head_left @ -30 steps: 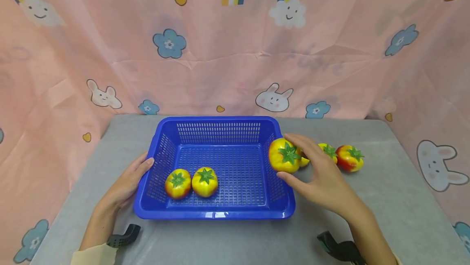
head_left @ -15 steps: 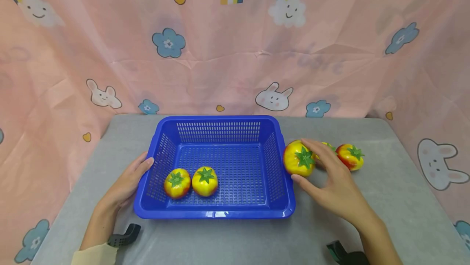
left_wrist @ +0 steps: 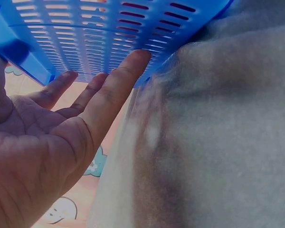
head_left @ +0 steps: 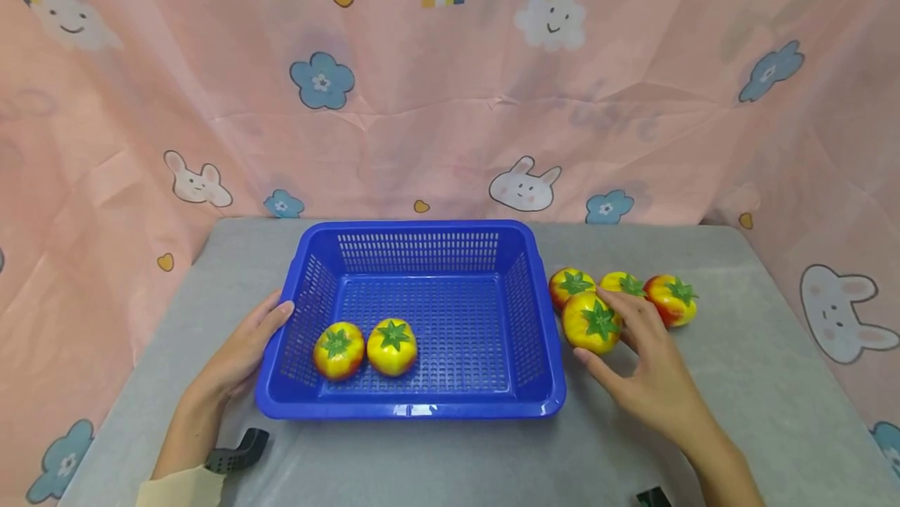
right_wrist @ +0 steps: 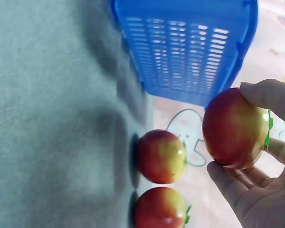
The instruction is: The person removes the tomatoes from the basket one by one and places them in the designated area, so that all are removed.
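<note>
My right hand (head_left: 650,366) holds a yellow-red tomato (head_left: 589,323) with a green star-shaped top between thumb and fingertips. It is just right of the blue basket (head_left: 408,411), and the right wrist view shows this tomato (right_wrist: 235,128) raised off the table. My left hand (head_left: 242,347) holds the basket's left side, thumb on the rim; in the left wrist view its fingers (left_wrist: 111,92) lie along the outer slotted wall. Inside the basket, at front left, sit two similar tomatoes, a left one (head_left: 339,351) and a right one (head_left: 392,347).
Behind the held tomato, three more stand in a row on the grey tabletop (head_left: 759,382): a near-basket tomato (head_left: 568,282), a partly hidden middle tomato (head_left: 619,283) and a right-end tomato (head_left: 671,300). A pink patterned curtain (head_left: 422,140) hangs behind the table.
My right hand has carried the tomato from over the basket's right rim outward to the right and slightly toward me. The left hand and basket stay in place.
</note>
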{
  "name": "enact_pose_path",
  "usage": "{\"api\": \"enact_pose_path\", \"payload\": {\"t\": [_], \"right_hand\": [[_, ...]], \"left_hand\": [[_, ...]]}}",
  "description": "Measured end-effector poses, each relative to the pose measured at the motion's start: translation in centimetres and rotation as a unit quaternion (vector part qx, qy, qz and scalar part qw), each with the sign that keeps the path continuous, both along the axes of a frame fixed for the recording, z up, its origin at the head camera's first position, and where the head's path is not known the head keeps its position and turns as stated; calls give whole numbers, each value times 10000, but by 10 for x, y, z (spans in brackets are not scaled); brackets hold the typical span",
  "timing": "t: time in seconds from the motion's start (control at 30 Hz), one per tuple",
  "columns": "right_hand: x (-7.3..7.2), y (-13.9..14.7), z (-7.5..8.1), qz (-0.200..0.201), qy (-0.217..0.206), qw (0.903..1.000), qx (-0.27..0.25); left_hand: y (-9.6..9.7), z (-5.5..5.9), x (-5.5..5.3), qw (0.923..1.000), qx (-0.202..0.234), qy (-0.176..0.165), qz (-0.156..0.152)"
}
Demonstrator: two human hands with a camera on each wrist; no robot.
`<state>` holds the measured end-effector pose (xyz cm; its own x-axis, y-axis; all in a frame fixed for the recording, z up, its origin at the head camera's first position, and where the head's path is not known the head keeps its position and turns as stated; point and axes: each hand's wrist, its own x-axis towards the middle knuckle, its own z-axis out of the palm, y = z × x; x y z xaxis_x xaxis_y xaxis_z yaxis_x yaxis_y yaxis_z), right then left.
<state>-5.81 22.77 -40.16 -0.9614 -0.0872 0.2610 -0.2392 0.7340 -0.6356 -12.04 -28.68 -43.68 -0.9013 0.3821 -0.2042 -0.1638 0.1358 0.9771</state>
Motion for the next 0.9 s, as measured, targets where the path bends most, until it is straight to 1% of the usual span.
{"api": "enact_pose_path", "payload": {"t": [0.2, 0.37, 0.5, 0.67, 0.9], "right_hand": [[-3, 4, -14, 147, 97, 9998, 10], [-3, 9, -24, 198, 130, 9996, 136], [-5, 11, -30, 289, 118, 9990, 327], [-7, 12, -33, 361, -32, 9981, 499], [-7, 17, -36, 295, -234, 9980, 501]], "left_hand": [[-1, 0, 1, 10000, 34, -72, 41], [-1, -1, 0, 10000, 56, -56, 37], [-1, -1, 0, 9999, 127, -32, 81], [-2, 0, 2, 9997, 227, -3, 31], [1, 2, 0, 10000, 80, -41, 25]]}}
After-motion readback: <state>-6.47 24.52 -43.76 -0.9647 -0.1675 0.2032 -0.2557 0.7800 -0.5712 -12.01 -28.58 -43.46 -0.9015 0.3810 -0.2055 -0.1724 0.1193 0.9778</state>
